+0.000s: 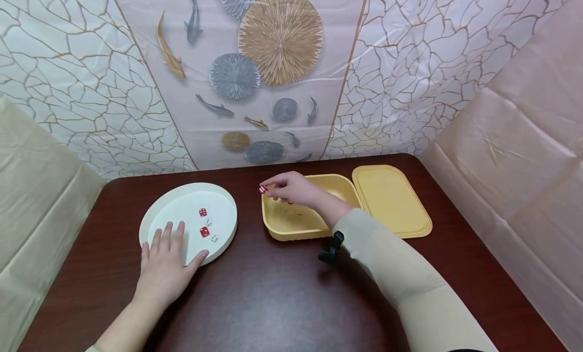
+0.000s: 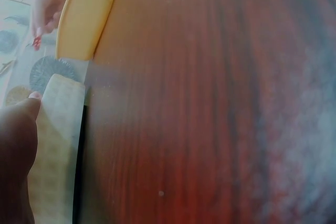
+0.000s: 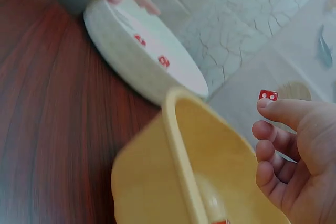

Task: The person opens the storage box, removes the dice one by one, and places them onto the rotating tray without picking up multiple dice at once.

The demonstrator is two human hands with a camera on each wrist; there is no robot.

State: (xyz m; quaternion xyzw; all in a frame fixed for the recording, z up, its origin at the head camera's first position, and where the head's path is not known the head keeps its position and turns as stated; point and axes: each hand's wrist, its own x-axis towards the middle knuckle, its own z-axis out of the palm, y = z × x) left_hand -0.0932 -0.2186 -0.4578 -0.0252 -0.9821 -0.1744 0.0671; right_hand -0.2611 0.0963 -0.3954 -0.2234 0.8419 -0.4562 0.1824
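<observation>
Pinched between the thumb and forefinger of your right hand (image 1: 293, 189) is the held red die (image 1: 263, 189), a narrow grip with the cube jutting past the fingertips, white pips showing. Your other right fingers curl loosely toward the palm, as the right wrist view shows. You have that die raised by the left rim of the yellow box (image 1: 300, 235), on the side facing the white tray (image 1: 170, 202). Inside the box lies one more die, the boxed red die (image 1: 290, 203), partly hidden beneath your right hand. Your left hand (image 1: 164, 271) grips nothing: its fingers are straight and slightly spread, reaching over the near rim of the round tray, with the thumb angled out to the right along that rim. Whether those fingertips touch the tray floor, you cannot tell from these views. Four dice sit in the tray to the right of your left fingers, in a loose line running away from you: the far red die (image 1: 202, 212), the far white die (image 1: 208, 222), the near red die (image 1: 204, 232) and the near white die (image 1: 214, 238). Just beside the box on its right, the yellow lid (image 1: 393, 200) lies flat on your dark wooden table (image 1: 273, 301). A black strap (image 1: 331, 246) shows at your right sleeve (image 1: 410, 291).
</observation>
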